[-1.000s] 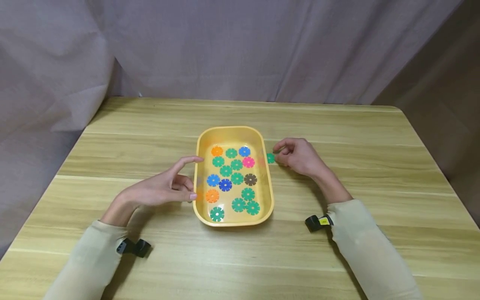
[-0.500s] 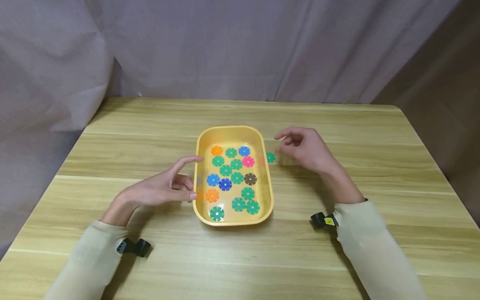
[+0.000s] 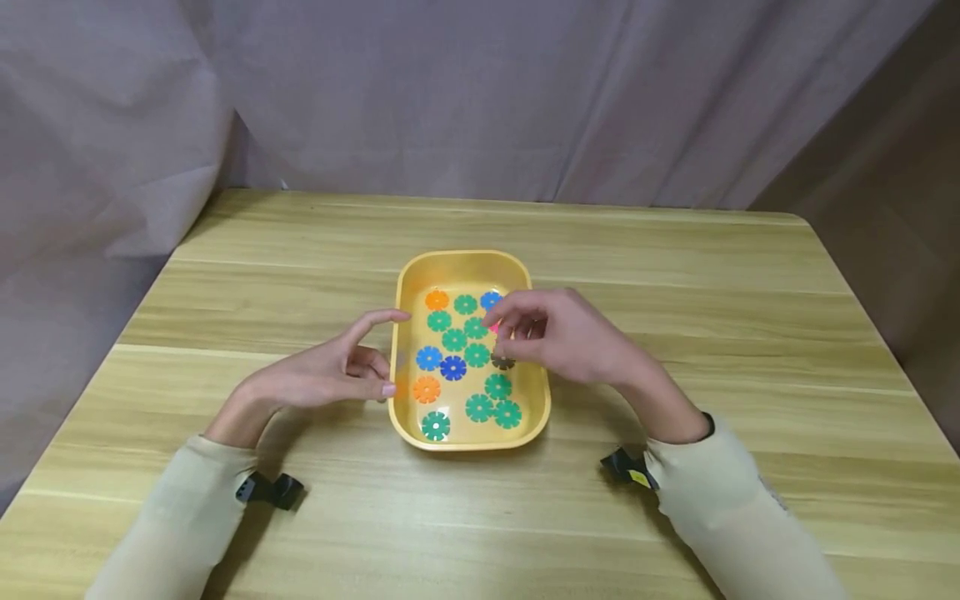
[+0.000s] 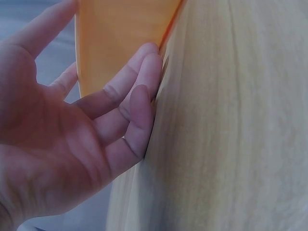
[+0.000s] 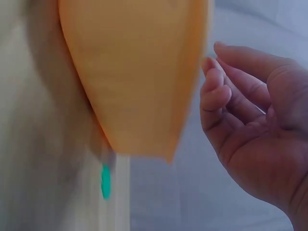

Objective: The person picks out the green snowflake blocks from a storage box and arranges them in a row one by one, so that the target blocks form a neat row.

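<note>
A yellow tray point(image 3: 468, 446) holds several flat notched plastic discs, including a green disc point(image 3: 465, 304), an orange disc point(image 3: 427, 389) and a dark blue disc point(image 3: 453, 367). My left hand point(image 3: 318, 367) holds the tray's left side, thumb and index finger at the rim. In the left wrist view its other fingers curl against the outer wall. Above the tray's right side hovers my right hand point(image 3: 577, 337), fingers loosely bent with nothing between them. It partly covers a pink disc point(image 3: 493, 327) and a brown disc point(image 3: 503, 362).
A loose green disc point(image 5: 106, 183) lies on the table beside the tray in the right wrist view; the right hand hides it from the head view. Grey curtains point(image 3: 420, 100) hang behind the wooden table point(image 3: 712, 333).
My right hand let go of the green disc right of the tray, lifted away, then moved left over the tray. The left hand keeps its place at the tray's left side.
</note>
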A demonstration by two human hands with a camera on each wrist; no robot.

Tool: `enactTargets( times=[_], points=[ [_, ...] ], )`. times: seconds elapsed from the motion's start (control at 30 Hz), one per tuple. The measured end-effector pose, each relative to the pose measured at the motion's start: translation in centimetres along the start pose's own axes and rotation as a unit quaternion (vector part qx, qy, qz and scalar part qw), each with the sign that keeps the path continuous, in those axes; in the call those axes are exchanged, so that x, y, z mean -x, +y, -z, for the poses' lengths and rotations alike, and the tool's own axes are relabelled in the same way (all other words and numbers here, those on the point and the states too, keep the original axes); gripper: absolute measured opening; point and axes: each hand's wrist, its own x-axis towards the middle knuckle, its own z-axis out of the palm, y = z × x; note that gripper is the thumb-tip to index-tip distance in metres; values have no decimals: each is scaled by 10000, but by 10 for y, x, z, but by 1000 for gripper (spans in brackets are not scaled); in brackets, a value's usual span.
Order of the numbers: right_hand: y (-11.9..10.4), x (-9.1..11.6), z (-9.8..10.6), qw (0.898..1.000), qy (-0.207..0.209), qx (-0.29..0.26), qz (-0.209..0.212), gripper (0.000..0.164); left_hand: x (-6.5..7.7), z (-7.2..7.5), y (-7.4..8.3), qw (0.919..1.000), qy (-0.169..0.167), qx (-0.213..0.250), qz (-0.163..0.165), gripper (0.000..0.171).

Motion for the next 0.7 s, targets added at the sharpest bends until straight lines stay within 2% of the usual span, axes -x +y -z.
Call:
enactTargets(
  times=[0.17, 0.33, 0.7],
  points=[
    [-11, -5, -22, 9962, -810, 225, 246, 22, 0, -1, 0, 10000, 17, 29, 34, 89],
    [-17, -8, -34, 9902, -1329, 287, 335, 23, 0, -1, -1, 10000, 25, 35, 41, 89],
    [-16, -11, -50, 9849, -1707, 211, 202, 20, -2, -1, 0, 10000, 24, -18, 21, 90]
  ],
)
